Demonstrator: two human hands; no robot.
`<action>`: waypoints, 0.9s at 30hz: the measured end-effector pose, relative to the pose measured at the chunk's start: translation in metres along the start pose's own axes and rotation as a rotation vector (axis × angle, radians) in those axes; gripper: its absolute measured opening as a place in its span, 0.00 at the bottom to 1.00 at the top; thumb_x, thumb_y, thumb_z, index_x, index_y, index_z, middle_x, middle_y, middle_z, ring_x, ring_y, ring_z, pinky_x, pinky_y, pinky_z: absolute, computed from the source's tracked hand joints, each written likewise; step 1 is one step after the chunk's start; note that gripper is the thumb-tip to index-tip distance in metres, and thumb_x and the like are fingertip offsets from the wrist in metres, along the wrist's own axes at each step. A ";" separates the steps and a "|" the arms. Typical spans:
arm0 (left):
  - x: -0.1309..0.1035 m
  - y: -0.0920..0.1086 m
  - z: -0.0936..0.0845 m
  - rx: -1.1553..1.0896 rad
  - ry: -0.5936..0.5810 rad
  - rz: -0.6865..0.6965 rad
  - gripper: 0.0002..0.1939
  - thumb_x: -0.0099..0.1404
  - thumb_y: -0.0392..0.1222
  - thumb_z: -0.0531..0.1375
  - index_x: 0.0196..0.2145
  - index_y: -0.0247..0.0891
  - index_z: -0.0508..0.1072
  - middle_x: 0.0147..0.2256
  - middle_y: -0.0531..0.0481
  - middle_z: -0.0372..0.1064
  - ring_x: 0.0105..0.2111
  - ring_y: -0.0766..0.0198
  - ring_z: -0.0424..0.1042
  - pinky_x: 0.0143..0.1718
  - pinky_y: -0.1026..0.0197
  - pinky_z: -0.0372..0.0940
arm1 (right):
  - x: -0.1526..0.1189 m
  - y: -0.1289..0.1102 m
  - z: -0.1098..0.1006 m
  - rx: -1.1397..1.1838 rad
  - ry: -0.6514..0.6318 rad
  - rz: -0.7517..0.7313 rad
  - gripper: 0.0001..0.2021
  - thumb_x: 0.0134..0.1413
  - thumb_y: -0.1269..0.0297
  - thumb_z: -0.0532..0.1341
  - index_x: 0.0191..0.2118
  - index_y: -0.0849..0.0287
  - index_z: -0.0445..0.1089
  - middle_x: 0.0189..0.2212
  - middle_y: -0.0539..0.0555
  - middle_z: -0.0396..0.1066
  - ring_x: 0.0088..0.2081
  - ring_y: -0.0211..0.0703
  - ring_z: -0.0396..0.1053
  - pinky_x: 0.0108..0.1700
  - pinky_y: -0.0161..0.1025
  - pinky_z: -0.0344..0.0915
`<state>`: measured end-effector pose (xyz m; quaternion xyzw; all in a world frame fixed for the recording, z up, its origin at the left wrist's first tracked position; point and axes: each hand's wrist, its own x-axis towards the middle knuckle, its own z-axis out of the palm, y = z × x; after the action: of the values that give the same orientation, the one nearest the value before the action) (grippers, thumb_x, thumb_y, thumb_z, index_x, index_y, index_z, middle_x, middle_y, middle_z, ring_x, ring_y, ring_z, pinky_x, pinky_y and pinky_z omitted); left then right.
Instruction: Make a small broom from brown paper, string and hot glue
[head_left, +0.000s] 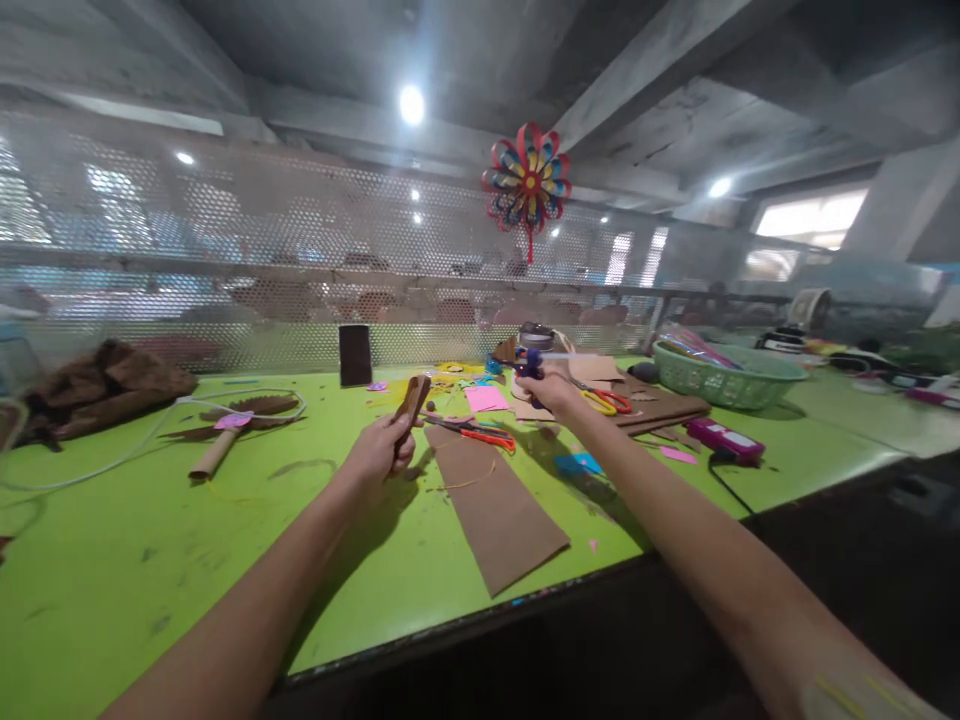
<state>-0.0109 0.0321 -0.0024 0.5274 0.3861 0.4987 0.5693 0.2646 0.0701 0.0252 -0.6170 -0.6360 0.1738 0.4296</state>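
Forearms (262, 570) reach over the green worktop (390, 580), above which my left grip (381, 446) clasps a folded brown strip (412, 405), best held firm, and my right grip (552, 388) a glue gun (532, 358), best kept steady.

Bright flower before a mesh screen

A red, blue and yellow paper flower (531, 183) hangs before the perforated mesh (262, 250). Below, a dark slab like a phone (355, 356) stands upright on the green worktop (112, 590). Crumpled brown cloth (112, 385) lies at far left; at right sit a green basket (731, 382) and a purple box (726, 441) with a black cord (729, 488). A ceiling light (412, 104) glares overhead.
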 end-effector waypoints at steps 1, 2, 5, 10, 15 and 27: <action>-0.001 -0.001 0.001 0.000 0.015 0.013 0.08 0.63 0.43 0.53 0.32 0.35 0.65 0.12 0.61 0.49 0.10 0.76 0.43 0.13 0.72 0.38 | -0.005 -0.009 0.006 0.064 -0.012 -0.010 0.16 0.53 0.62 0.56 0.43 0.67 0.68 0.33 0.61 0.74 0.30 0.43 0.70 0.29 0.35 0.65; -0.002 -0.001 0.002 0.003 0.021 0.018 0.09 0.63 0.44 0.54 0.32 0.35 0.65 0.12 0.61 0.49 0.10 0.76 0.43 0.13 0.72 0.39 | -0.011 -0.018 0.013 0.115 -0.031 -0.026 0.15 0.53 0.61 0.56 0.42 0.67 0.69 0.33 0.61 0.74 0.28 0.41 0.70 0.27 0.34 0.65; -0.006 -0.002 0.005 -0.020 0.011 0.013 0.10 0.62 0.46 0.55 0.32 0.36 0.64 0.12 0.61 0.50 0.10 0.75 0.44 0.13 0.71 0.40 | -0.033 -0.041 0.033 0.263 -0.133 -0.124 0.12 0.50 0.62 0.57 0.39 0.64 0.71 0.33 0.58 0.75 0.28 0.39 0.71 0.28 0.32 0.67; -0.008 -0.006 0.006 -0.020 0.018 0.013 0.10 0.64 0.45 0.52 0.33 0.36 0.64 0.12 0.62 0.48 0.10 0.74 0.43 0.13 0.70 0.38 | -0.053 -0.042 0.042 0.403 -0.249 -0.176 0.14 0.47 0.56 0.61 0.30 0.64 0.71 0.27 0.57 0.74 0.25 0.40 0.71 0.30 0.36 0.68; -0.008 -0.011 0.006 -0.008 0.046 0.005 0.11 0.63 0.48 0.54 0.32 0.36 0.64 0.13 0.61 0.50 0.11 0.75 0.44 0.14 0.70 0.38 | -0.054 -0.026 0.029 0.432 -0.204 -0.159 0.22 0.49 0.45 0.58 0.28 0.63 0.71 0.28 0.57 0.74 0.29 0.41 0.72 0.35 0.37 0.68; -0.008 -0.013 0.010 0.022 0.029 -0.009 0.10 0.62 0.46 0.54 0.32 0.35 0.64 0.12 0.61 0.49 0.10 0.76 0.42 0.14 0.69 0.38 | -0.062 -0.037 0.026 0.358 -0.232 -0.298 0.27 0.53 0.41 0.52 0.23 0.62 0.68 0.21 0.54 0.69 0.26 0.39 0.67 0.34 0.36 0.64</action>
<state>-0.0008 0.0225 -0.0148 0.5246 0.4022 0.4994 0.5600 0.2130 0.0132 0.0179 -0.4066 -0.7241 0.2879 0.4769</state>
